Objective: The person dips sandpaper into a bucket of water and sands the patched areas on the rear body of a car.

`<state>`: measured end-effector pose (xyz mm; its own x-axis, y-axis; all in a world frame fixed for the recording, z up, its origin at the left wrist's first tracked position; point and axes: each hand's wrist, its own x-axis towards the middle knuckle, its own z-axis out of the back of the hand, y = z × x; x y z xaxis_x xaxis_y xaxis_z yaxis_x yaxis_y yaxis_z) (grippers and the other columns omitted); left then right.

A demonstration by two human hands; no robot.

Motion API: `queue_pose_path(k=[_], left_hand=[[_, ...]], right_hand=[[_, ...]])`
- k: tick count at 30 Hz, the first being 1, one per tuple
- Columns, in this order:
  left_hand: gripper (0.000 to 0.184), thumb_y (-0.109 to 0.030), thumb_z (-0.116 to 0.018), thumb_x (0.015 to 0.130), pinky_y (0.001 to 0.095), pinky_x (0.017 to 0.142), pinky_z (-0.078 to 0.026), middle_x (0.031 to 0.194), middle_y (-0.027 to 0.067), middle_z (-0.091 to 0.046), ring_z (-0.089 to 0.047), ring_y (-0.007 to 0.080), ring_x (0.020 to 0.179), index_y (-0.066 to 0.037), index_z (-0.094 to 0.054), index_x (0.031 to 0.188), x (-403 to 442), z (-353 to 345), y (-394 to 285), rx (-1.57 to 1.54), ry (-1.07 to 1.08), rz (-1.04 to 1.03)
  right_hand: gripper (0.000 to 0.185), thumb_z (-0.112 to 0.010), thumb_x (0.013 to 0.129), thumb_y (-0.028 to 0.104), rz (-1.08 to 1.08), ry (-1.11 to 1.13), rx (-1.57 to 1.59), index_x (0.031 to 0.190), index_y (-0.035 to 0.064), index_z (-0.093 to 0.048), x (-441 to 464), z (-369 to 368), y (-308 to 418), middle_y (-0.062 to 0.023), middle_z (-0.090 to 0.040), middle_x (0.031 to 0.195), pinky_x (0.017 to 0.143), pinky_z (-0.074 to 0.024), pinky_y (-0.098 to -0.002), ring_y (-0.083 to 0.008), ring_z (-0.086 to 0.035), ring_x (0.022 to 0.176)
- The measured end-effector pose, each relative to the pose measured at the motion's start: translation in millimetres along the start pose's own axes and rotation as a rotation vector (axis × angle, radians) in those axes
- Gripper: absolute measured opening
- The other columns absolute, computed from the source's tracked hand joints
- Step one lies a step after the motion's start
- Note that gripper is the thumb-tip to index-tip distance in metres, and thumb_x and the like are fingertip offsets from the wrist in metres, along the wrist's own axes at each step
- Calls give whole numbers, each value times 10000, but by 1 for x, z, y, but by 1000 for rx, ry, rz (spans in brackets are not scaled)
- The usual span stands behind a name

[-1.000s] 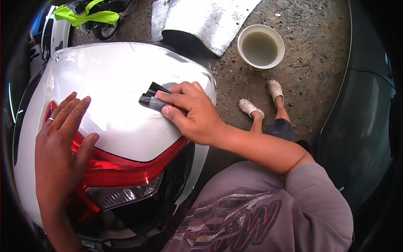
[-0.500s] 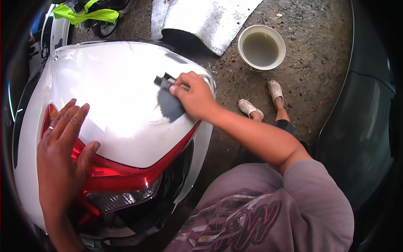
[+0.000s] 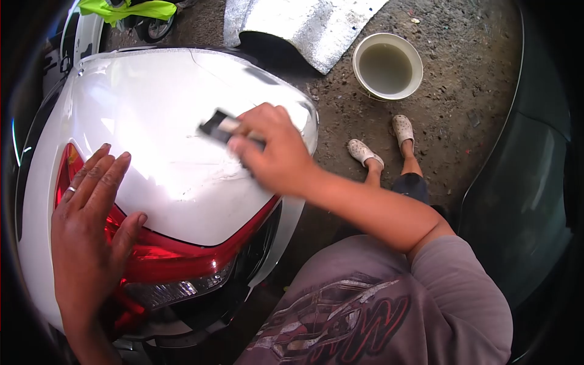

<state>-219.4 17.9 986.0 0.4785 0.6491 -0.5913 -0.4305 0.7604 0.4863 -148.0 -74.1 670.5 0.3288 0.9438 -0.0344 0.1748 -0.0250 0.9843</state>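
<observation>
A white car panel [image 3: 152, 115] with a red tail light [image 3: 182, 252] along its near edge lies in front of me. My right hand [image 3: 277, 146] is closed around a dark sanding block [image 3: 219, 125] with a pale part near my fingers; motion blurs both. Beneath that hand, faint grey scuffs and rough lines mark the white paint. On the left, my left hand [image 3: 91, 219], with a ring on one finger, is open and stretched out over the tail light's left part. Whether its palm touches the car cannot be seen.
A white bucket [image 3: 387, 66] of murky water stands on the dirt ground beyond my feet in pale clogs [image 3: 366, 153]. Silvery sheeting [image 3: 304, 30] lies behind the car. A dark car [image 3: 517, 201] is close on my right. Yellow-green cloth [image 3: 137, 11] hangs at the upper left.
My right hand has moved the sanding block left across the panel. The dark grey patch seen under it before is no longer visible. My left hand stays nearly in place; the view has shifted slightly.
</observation>
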Motion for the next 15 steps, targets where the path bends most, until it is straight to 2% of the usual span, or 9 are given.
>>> queue_pose_path(k=[2, 3, 6, 7, 10, 11, 12, 15], left_hand=[[697, -142, -850, 841, 522, 1200, -474, 1512, 202, -641, -591, 407, 1427, -74, -635, 1501, -2, 2, -3, -60, 4, 24], [697, -142, -850, 841, 522, 1200, -474, 1512, 202, -641, -591, 407, 1427, -74, -635, 1501, -3, 5, -3, -60, -11, 27], [692, -117, -846, 834, 513, 1197, -473, 1506, 200, -644, -588, 406, 1427, -59, -638, 1491, -2, 2, -4, 4, 6, 12], [718, -98, -848, 828, 522, 1218, -459, 1543, 187, -620, -573, 400, 1448, -88, -625, 1511, -2, 1, -3, -40, 15, 17], [747, -77, -851, 820, 531, 1238, -444, 1583, 173, -591, -559, 396, 1466, -114, -614, 1528, -2, 3, -3, -90, 25, 16], [747, -73, -852, 818, 530, 1237, -444, 1587, 173, -587, -561, 398, 1463, -111, -616, 1525, -3, 6, -3, -96, 15, -1], [747, -73, -852, 818, 530, 1237, -444, 1587, 173, -587, -561, 398, 1463, -111, -616, 1525, -5, 7, -3, -94, 0, 4], [754, -74, -858, 814, 528, 1234, -444, 1590, 171, -585, -556, 393, 1468, -110, -614, 1527, -2, 4, -4, -43, 15, 1]], right_hand=[[232, -738, 966, 256, -256, -38, -126, 1016, 29, -725, 29, -4, -52, -188, -671, 1136, 1002, -475, -470, -366, -600, 1116], [228, -728, 970, 248, -291, -46, -155, 1017, 25, -715, 31, -4, -52, -198, -668, 1106, 991, -482, -481, -381, -605, 1085], [221, -731, 958, 257, -83, -9, -80, 1018, 45, -713, 7, -1, 9, -200, -636, 1097, 996, -467, -469, -377, -584, 1096], [226, -729, 955, 270, 7, 20, 15, 1014, 52, -710, -2, 1, 31, -196, -621, 1097, 990, -460, -466, -370, -574, 1101], [215, -702, 970, 264, -68, 33, -119, 1072, 74, -714, 9, -1, -1, -188, -612, 1130, 996, -479, -498, -393, -553, 1149], [227, -693, 981, 264, -189, 22, -145, 1090, 66, -708, 24, -4, -32, -195, -617, 1137, 1006, -473, -495, -393, -555, 1149], [238, -688, 988, 262, -314, 37, -171, 1114, 61, -700, 37, 0, -31, -200, -622, 1148, 1013, -470, -492, -392, -556, 1150], [248, -698, 987, 273, -141, 56, -167, 1124, 66, -697, 18, -4, 1, -182, -598, 1133, 1014, -470, -497, -387, -553, 1133]])
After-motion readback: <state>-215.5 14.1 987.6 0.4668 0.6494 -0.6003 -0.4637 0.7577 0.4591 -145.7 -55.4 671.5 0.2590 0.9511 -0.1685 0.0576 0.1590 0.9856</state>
